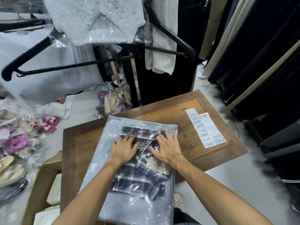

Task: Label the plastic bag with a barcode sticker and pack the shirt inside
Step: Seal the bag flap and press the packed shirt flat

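A clear plastic bag (113,198) lies flat on the wooden table (78,143). Inside it is a folded plaid shirt (138,179) in dark blue and white. A small barcode sticker (115,122) sits on the bag's far left corner. My left hand (125,147) and my right hand (167,147) lie flat on top of the bag over the shirt, fingers spread, side by side. Neither hand holds anything.
Two sheets of barcode stickers (206,129) lie on the table's right side. Black hangers (48,67) and a bagged white lace garment (97,21) hang ahead. Dark clothes (259,62) hang at right. Bagged small items (19,143) and a cardboard box (42,184) lie at left.
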Action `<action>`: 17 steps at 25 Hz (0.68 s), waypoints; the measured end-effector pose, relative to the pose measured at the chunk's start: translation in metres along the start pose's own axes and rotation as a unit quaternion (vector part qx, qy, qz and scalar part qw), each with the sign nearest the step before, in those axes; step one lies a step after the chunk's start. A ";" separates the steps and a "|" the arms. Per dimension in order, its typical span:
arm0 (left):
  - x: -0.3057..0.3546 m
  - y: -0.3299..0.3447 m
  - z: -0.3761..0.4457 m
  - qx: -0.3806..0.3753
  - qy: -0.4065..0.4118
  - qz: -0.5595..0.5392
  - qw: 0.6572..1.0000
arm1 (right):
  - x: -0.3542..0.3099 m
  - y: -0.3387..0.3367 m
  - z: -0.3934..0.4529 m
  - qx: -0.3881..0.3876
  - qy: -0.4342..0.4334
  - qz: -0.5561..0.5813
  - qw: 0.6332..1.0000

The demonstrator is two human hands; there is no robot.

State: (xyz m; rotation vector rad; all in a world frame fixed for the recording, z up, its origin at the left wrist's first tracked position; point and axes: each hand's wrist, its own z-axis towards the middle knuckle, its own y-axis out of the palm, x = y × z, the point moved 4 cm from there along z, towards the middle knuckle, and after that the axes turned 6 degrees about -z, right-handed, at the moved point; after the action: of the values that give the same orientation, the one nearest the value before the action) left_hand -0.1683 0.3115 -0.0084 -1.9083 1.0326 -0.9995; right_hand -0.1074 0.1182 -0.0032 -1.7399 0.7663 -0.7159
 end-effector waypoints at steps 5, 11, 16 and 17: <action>0.011 0.006 -0.023 -0.004 0.017 -0.078 0.997 | 0.008 -0.009 0.029 -0.054 0.029 0.100 0.993; -0.008 0.031 -0.067 0.004 -0.037 -0.054 0.998 | 0.035 -0.002 -0.029 0.025 0.023 0.158 0.987; 0.003 0.025 -0.051 0.021 -0.050 -0.076 0.996 | 0.040 0.025 -0.025 -0.027 -0.015 0.113 0.993; 0.004 0.021 -0.043 0.024 -0.054 -0.086 0.995 | 0.041 0.025 -0.013 -0.027 -0.018 0.107 0.994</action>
State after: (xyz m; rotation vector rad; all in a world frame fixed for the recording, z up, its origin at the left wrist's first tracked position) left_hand -0.2106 0.2892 -0.0065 -2.0150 0.7865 -0.9944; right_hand -0.0963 0.0725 -0.0191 -1.6825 0.9384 -0.5208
